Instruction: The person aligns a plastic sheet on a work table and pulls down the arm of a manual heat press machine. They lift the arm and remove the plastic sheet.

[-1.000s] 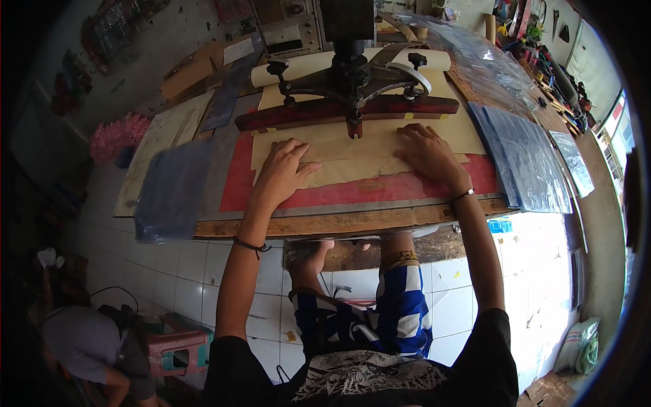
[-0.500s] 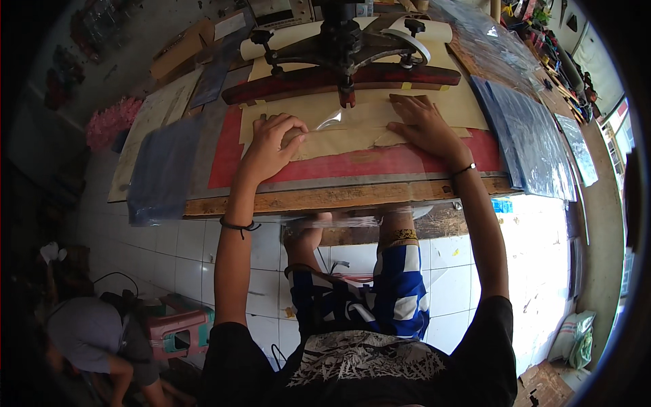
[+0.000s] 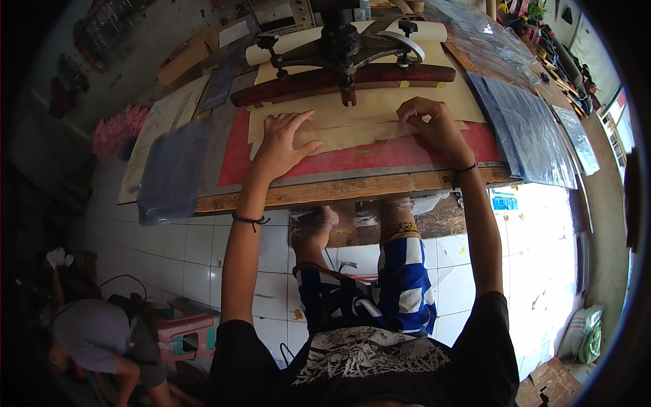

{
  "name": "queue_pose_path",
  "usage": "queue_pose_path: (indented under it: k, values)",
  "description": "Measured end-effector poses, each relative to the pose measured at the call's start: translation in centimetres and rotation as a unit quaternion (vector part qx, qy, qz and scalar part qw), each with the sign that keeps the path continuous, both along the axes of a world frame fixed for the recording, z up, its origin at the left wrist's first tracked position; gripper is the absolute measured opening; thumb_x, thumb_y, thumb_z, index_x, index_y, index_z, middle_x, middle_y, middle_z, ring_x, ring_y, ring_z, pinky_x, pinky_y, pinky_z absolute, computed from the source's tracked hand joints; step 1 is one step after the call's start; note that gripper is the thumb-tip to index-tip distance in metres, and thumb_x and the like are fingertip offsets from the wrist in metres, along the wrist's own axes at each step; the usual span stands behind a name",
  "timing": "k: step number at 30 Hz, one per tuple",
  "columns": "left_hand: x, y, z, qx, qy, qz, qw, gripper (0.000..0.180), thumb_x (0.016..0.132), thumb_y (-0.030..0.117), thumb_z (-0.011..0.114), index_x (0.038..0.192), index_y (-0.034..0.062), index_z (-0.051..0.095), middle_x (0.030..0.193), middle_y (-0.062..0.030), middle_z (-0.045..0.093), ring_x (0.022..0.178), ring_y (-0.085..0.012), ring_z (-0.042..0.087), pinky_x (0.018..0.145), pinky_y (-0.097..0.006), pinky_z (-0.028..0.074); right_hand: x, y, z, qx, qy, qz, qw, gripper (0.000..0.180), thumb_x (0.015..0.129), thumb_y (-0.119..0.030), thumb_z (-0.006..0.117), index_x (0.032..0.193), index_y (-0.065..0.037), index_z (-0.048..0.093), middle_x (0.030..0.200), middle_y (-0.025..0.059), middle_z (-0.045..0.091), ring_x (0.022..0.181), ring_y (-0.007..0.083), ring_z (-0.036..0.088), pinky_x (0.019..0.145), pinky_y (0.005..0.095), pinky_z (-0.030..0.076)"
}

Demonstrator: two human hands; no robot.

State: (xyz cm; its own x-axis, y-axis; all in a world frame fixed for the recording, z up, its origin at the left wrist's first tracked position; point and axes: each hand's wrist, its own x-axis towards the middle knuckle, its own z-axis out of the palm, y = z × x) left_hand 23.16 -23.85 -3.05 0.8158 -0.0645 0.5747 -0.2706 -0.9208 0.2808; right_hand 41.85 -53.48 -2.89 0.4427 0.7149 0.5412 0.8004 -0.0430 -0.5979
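My left hand (image 3: 279, 148) is over the left part of a tan sheet (image 3: 346, 122), its thumb and fingers spread apart. At the right part of that sheet my right hand (image 3: 439, 130) is closed, thumb and fingertips drawn together. Whatever it may pinch is too fine to make out. A thin clear plastic sheet (image 3: 366, 216) shows faintly past the table's front edge; how far it reaches under my hands I cannot tell. Beneath the tan sheet lies a red sheet (image 3: 237, 157). Just beyond my hands stands a black press head with a long dark red bar (image 3: 298, 85).
Stacked clear bluish plastic sheets lie at the left (image 3: 173, 163) and the right (image 3: 525, 129) of the wooden-edged table (image 3: 325, 193). A pale roll (image 3: 298, 42) lies behind the press. At lower left a person (image 3: 95, 332) bends beside a red and green stool (image 3: 183, 336).
My right hand has gone from flat, stretched fingers to a closed pinch. My left hand has opened its thumb and fingers wider. The glossy reflection between the hands has gone.
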Motion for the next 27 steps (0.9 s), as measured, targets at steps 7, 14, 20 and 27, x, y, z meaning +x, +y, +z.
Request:
queue_pose_path:
  k: [7, 14, 20, 27]
  values:
    - [-1.0, 0.3, 0.8, -0.055, 0.078, -0.039, 0.995, 0.018, 0.082, 0.023, 0.076, 0.090, 0.0065, 0.075, 0.083, -0.0043, 0.066, 0.084, -0.0225, 0.063, 0.081, -0.035, 0.048, -1.6, -0.1, 1.1, -0.027, 0.136, -0.057, 0.989, 0.013, 0.090, -0.004, 0.059, 0.094, 0.000, 0.071, 0.093, 0.0055, 0.073, 0.081, 0.0135, 0.066, 0.073, 0.0289, 0.052]
    - [-0.3, -0.7, 1.2, -0.012, 0.035, -0.067, 0.997, 0.022, 0.081, 0.025, 0.077, 0.075, 0.0041, 0.073, 0.082, -0.0048, 0.067, 0.075, -0.0238, 0.063, 0.071, -0.033, 0.050, -0.1, -1.0, 0.5, -0.020, 0.074, -0.017, 0.997, 0.016, 0.092, -0.012, 0.064, 0.101, 0.000, 0.070, 0.087, 0.0083, 0.073, 0.079, 0.0142, 0.066, 0.073, 0.0285, 0.052]
    - [1.6, -4.3, 3.7, 0.049, 0.051, -0.080, 0.994, 0.022, 0.086, 0.027, 0.073, 0.093, 0.0069, 0.074, 0.087, -0.0083, 0.069, 0.081, -0.0286, 0.067, 0.072, -0.037, 0.053, -1.5, -0.2, 1.3, -0.029, 0.117, -0.019, 0.993, 0.030, 0.088, -0.010, 0.072, 0.115, -0.003, 0.064, 0.087, 0.0104, 0.074, 0.079, 0.0124, 0.069, 0.073, 0.0265, 0.054]
    - [6.6, -10.9, 3.7, -0.029, 0.021, -0.125, 0.991, 0.034, 0.091, 0.024, 0.068, 0.117, 0.0016, 0.068, 0.102, -0.0169, 0.071, 0.086, -0.0314, 0.070, 0.075, -0.039, 0.056, -1.7, -1.0, 1.8, 0.004, 0.203, -0.021, 0.979, 0.033, 0.086, -0.008, 0.075, 0.115, -0.003, 0.061, 0.088, 0.0068, 0.075, 0.082, 0.0089, 0.069, 0.069, 0.0230, 0.054]
